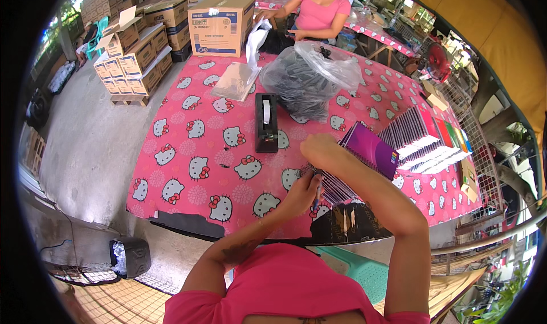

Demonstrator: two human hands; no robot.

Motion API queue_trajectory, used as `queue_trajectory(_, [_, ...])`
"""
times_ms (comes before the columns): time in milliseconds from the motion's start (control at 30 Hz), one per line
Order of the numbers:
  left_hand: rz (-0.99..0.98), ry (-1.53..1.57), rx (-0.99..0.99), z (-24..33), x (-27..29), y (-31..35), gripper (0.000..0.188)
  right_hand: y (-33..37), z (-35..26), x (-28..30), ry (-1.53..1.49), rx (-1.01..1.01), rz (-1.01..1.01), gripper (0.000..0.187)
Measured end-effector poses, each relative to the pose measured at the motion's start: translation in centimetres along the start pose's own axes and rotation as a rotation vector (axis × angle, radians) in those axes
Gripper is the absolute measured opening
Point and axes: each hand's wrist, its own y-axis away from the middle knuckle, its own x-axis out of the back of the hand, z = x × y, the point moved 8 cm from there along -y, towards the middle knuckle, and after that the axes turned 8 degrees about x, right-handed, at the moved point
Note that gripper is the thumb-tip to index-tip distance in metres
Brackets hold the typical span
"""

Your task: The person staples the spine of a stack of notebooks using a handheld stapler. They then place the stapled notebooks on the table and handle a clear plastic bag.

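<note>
Pink patterned table (182, 139) | hands (301, 195) curled at spiral notebooks (336, 191) | cannot tell what either grasps

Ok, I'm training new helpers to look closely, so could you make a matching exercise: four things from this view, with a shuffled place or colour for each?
Things
1. Tape dispenser
2. Purple notebook
3. Stool
4. Fan

Place or colour
A. Green
B. Just past the right forearm
C. Red
D. Black

Pairs: 1-D, 2-B, 3-A, 4-C
</note>
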Motion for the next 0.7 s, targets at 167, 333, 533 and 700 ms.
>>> queue_trajectory(167, [-0.013,-0.063,-0.062,0.8,-0.3,0.1,0.025,0.2,-0.2,-0.5,0.022,0.070,-0.024,0.018])
queue_trajectory(333, [-0.058,-0.048,-0.003,0.6,-0.1,0.5,0.032,0.4,-0.3,-0.5,-0.007,0.013,-0.104,0.025])
queue_trajectory(533, [-0.077,-0.025,0.024,0.3,-0.5,1.0,0.022,0.4,0.2,-0.4,-0.041,-0.007,0.008,0.021])
queue_trajectory(700, [-0.045,-0.010,-0.040,-1.8,0.4,1.2,0.026,-0.1,-1.2,0.4,0.069,0.105,0.029,0.013])
